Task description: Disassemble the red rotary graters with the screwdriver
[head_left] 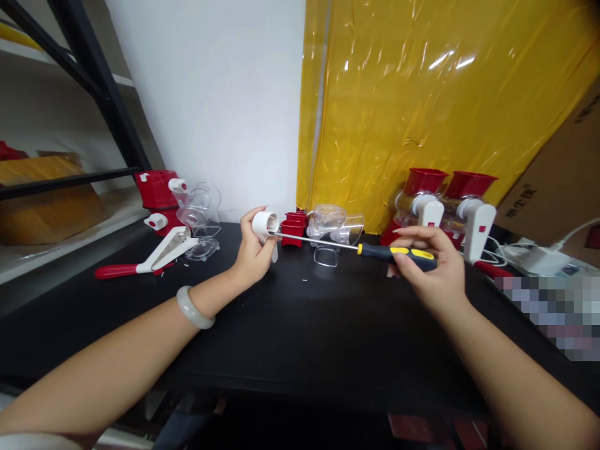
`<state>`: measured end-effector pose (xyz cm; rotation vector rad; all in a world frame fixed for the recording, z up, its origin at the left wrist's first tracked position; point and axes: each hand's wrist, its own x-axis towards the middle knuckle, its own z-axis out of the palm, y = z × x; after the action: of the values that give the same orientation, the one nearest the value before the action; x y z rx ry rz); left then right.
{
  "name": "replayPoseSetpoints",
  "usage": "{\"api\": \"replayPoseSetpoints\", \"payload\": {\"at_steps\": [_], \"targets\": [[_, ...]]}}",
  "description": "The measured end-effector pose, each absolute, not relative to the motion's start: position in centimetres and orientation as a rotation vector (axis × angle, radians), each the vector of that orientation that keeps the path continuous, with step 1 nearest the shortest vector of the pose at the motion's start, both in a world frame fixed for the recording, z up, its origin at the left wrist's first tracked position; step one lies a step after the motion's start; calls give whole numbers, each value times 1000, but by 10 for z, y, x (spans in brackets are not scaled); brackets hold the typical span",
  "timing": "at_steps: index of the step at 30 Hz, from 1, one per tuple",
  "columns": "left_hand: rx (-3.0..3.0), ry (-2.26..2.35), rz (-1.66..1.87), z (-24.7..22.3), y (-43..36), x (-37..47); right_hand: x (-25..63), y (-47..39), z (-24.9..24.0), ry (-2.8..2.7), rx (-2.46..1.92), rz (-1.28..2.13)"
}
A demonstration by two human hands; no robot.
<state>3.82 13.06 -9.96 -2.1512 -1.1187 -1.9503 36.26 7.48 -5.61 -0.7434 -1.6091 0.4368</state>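
White tubular part (261, 224) clasped in left hand (253, 259), screwdriver (370, 251) gripped in right hand (441, 275), pointing at it

My tabletop (304, 337) is plain black, running right across the lower half of the frame. Over at center left I've got red grater bodies (158, 190) with white knobs, some clear plastic parts (202, 249) and a V-shaped white piece with a red grip (162, 253). Mid-frame it's small red pieces (293, 229) beside clear housings (328, 217). Center right, two red-and-white rotary graters (426, 206) side by side.
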Motion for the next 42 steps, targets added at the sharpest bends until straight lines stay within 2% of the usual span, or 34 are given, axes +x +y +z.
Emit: {"api": "replayPoseSetpoints", "payload": {"at_steps": [3,5,9,25,29,37,42], "targets": [[-2155,-1088,-1944,-100,129,40,363,81,-55,-1548,-753,711],[-2155,-1070,-1946,-100,127,41,365,85,-54,-1552,-847,768],[-2146,-1152,-1882,-96,124,42,369,91,-55,-1629,-991,623],[-2245,-1575,-1794,-93,126,38,378,96,-58,-1795,-828,71],[-2309,-1663,-1704,-95,125,36,373,99,-60,-1666,-811,233],[-2298,-1718,-1650,-86,119,39,368,108,-65,-1579,-884,872],[-2310,-1681,-1438,-81,110,44,369,106,-59,-1528,-1174,864]]}}
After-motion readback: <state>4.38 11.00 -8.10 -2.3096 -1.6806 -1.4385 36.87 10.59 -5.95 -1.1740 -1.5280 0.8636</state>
